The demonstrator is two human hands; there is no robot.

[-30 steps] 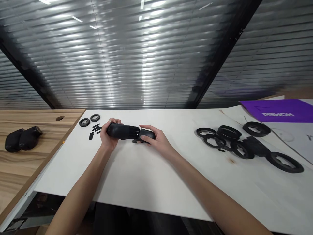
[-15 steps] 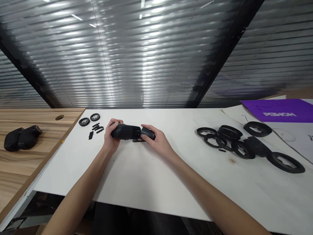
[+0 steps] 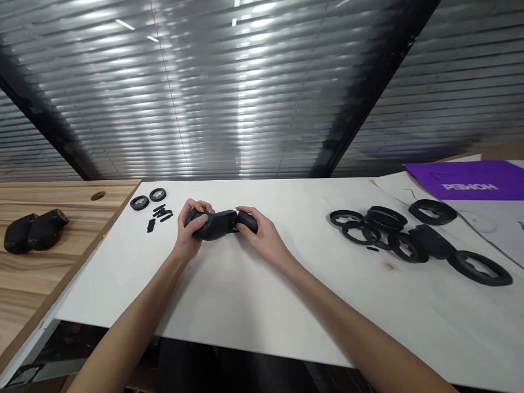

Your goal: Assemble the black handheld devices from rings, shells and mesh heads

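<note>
— White table fills the near part of the scene, yes?

— Yes, and over its middle are both bare hands of the person. The left hand is closed around a rounded black body, with the thumb lying on it.

— And the right hand?

— It grips a smaller black piece between thumb and fingers. This piece is at the right end of the body; whether the two are joined, I cannot tell.

— What lies to the right?

— Several black rings are gathered with a dark block, and some of them overlap.

— And to the left?

— On a wooden surface is a double black object. Closer to the hands are a flat black part, then thin strips, then two smaller rings.

— Farther away?

— At the far right, a purple sheet with white letters. Farthest are grey blinds, shining in the middle.
</note>
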